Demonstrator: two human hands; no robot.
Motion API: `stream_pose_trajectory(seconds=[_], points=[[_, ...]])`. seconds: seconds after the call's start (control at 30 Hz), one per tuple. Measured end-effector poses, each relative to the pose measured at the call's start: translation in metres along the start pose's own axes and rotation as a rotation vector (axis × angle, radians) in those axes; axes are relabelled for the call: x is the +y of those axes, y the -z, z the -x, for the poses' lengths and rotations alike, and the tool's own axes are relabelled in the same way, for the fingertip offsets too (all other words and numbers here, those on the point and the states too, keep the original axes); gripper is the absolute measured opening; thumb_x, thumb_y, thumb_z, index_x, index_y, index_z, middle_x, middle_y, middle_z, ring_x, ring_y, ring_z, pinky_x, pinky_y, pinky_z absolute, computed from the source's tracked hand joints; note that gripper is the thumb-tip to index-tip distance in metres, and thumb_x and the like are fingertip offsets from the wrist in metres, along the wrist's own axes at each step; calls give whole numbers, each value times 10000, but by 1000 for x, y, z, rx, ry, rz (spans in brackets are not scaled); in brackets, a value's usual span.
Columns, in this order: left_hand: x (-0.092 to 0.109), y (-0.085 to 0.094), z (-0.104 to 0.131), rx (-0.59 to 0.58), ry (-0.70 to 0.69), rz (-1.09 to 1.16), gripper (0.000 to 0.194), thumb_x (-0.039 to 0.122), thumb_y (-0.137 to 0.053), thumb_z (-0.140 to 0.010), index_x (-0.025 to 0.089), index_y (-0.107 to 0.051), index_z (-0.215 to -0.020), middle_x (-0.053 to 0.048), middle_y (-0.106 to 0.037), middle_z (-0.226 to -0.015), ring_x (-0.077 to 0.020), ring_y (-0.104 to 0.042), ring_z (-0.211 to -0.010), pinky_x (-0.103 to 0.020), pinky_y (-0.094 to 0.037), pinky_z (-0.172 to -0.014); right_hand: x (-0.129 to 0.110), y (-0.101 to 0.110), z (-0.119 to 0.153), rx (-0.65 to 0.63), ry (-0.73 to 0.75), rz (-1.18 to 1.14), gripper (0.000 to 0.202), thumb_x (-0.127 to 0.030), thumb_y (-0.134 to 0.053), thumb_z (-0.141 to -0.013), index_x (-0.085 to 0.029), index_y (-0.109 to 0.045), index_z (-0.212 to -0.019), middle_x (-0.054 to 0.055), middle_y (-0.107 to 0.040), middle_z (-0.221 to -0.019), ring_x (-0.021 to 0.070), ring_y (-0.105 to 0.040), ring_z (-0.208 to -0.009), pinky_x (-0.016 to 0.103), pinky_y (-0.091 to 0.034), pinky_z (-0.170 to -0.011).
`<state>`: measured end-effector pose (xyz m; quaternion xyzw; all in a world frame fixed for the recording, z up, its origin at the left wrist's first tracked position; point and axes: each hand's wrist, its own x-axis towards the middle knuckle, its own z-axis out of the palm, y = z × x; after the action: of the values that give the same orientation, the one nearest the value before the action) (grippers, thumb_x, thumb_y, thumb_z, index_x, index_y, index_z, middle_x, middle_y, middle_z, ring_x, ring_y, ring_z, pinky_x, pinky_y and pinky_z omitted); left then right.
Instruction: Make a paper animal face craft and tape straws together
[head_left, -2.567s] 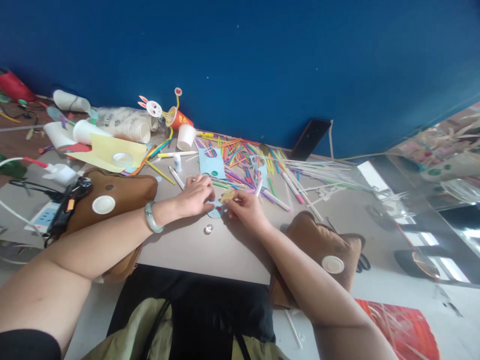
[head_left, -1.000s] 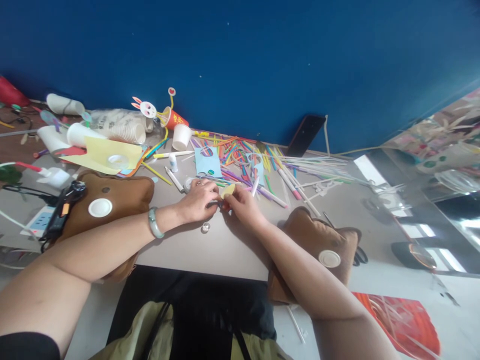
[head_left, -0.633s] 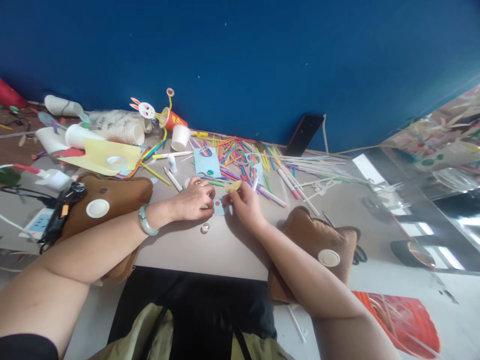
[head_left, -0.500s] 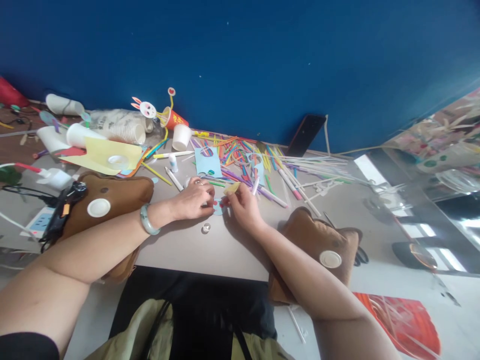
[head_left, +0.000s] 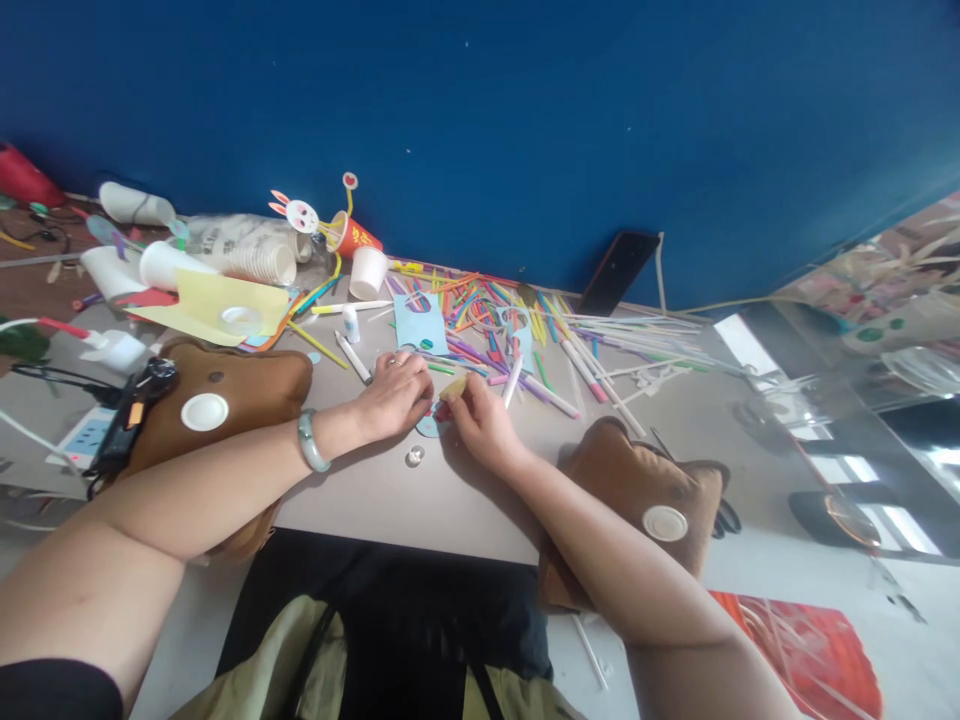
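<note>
Two bare arms reach over a black cloth (head_left: 382, 610) at the near side, and the table (head_left: 360, 505) lies just past it. A brown cushion stands on each side: the left cushion (head_left: 259, 385) partly under the left forearm, the right cushion (head_left: 615, 475) beside and partly behind the right forearm. Each bears a white disc.

Between the arms a small clear piece (head_left: 415, 456) rests on the table. Just past it is the blue cutout (head_left: 428, 427), between the hands and partly hidden by their fingers. The right hand (head_left: 484, 425) pinches the yellow cutout (head_left: 452, 388) between thumb and forefinger, above the blue one. The left hand (head_left: 397, 395), palm down, has its fingers curled and its tips at the blue cutout's left side; whether they grip it I cannot tell. A pale bangle (head_left: 313, 441) circles that wrist.

Beyond the left hand lie a white marker (head_left: 352, 357) and an upright glue bottle (head_left: 352, 323). Past both hands come a blue sheet (head_left: 420, 325) with a hole and many coloured straws (head_left: 487, 320). To the left, a tape roll (head_left: 241, 320) sits on a yellow sheet (head_left: 196, 300).

Farther back, a white cup (head_left: 368, 273) stands before a tilted orange cup (head_left: 360, 236), and a phone (head_left: 619, 273) leans against the blue wall (head_left: 480, 140).
</note>
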<state>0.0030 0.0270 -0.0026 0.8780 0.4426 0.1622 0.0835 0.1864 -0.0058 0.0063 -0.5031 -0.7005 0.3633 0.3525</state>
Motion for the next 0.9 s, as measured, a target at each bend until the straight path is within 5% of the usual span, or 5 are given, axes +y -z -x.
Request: stream_pose_trajectory(seconds=[0.3, 0.77, 0.9], points=[[3, 0, 0, 42, -19, -25, 184, 246, -460, -930, 171, -609, -851, -105, -597, -956, -292, -499, -1002, -470, -341, -860, 3, -2, 0, 24, -23, -65, 138, -329, -488, -915, -231, -451, -824, 21, -640, -714, 179, -605, -664, 310, -459, -646], [3, 11, -3, 231, 113, 387, 88, 273, -602, -876, 192, -634, -886, -58, -672, -997, -226, -584, -1033, -394, -356, -974, -6, 6, -2, 115, -117, -361, 227, -378, -650, -821, -195, -531, -760, -47, -541, -529, 101, -483, -473, 243, -380, -500], [5, 14, -2, 265, 106, 495, 132, 303, -684, -818, 180, -648, -849, -60, -695, -934, -221, -615, -968, -350, -420, -893, -11, 10, -1, 161, -153, -405, 246, -380, -678, -812, -185, -542, -751, -47, -542, -528, 87, -466, -475, 229, -363, -495]])
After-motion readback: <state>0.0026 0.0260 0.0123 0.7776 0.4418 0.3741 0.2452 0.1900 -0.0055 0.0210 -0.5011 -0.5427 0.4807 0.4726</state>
